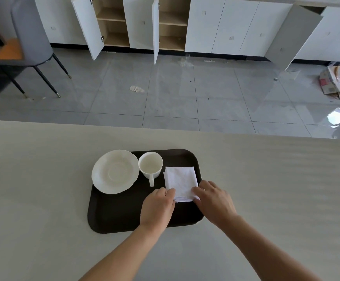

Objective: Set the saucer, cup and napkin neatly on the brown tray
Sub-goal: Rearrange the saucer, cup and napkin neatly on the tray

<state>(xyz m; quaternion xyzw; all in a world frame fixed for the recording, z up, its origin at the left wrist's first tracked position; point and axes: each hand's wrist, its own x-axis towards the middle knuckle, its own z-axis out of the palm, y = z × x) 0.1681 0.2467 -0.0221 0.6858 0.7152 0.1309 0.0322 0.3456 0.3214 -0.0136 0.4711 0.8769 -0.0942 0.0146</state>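
Observation:
A dark brown tray point(116, 216) lies on the pale table. On its far left stands a white saucer point(115, 171), whose rim juts a little over the tray's left edge. A white cup point(150, 164) stands upright just right of the saucer, handle pointing toward me. A folded white napkin point(180, 183) lies flat on the tray's right side. My left hand point(158, 207) pinches the napkin's near left corner. My right hand point(214, 199) holds the napkin's near right corner with its fingertips.
The pale table point(43, 199) stretches wide on both sides of the tray, and its far edge drops to a grey tiled floor. A grey chair point(31, 37) stands at the far left. White cabinets point(205, 25) with open doors line the back wall.

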